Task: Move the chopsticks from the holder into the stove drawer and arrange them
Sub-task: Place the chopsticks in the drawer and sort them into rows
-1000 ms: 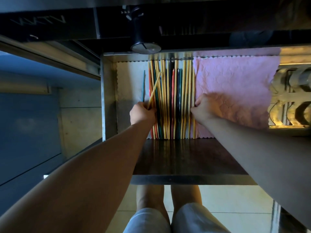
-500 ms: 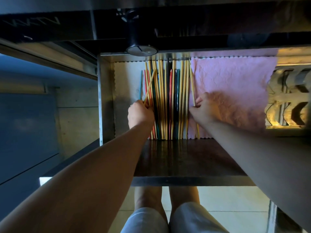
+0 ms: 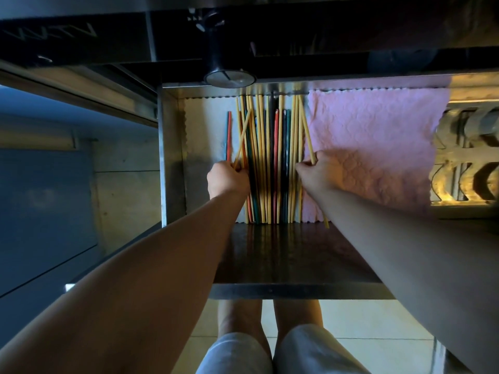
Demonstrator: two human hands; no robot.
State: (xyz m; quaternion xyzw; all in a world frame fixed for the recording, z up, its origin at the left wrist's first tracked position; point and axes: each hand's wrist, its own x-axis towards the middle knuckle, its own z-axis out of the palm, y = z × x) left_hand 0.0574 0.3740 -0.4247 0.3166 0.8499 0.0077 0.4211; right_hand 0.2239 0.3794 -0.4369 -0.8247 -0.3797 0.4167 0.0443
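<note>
while the chopsticks [image 3: 267, 163] lie side by side lengthwise in the open stove drawer [image 3: 168, 157], the left hand [image 3: 226, 180] pinches one yellow stick [image 3: 243, 139] slanted across their left edge and the right hand [image 3: 318, 172] grips another yellow stick [image 3: 307, 133] tilted along their right edge. right of the chopsticks a pink cloth [image 3: 378, 147] covers the floor; left of them pale liner [image 3: 205, 136] stays bare. no lettering is legible.

1. Chopsticks [image 3: 266, 160]: mostly pale yellow, with some red, teal and black ones among them.
2. Cloth [image 3: 378, 147]: pink, with a quilted, crinkled pattern and a scalloped edge.
3. Liner [image 3: 205, 130]: white.
4. Drawer [image 3: 168, 157]: grey metal.
5. Shorts [image 3: 270, 352]: white.
6. Floor [image 3: 351, 319]: pale tiles.
</note>
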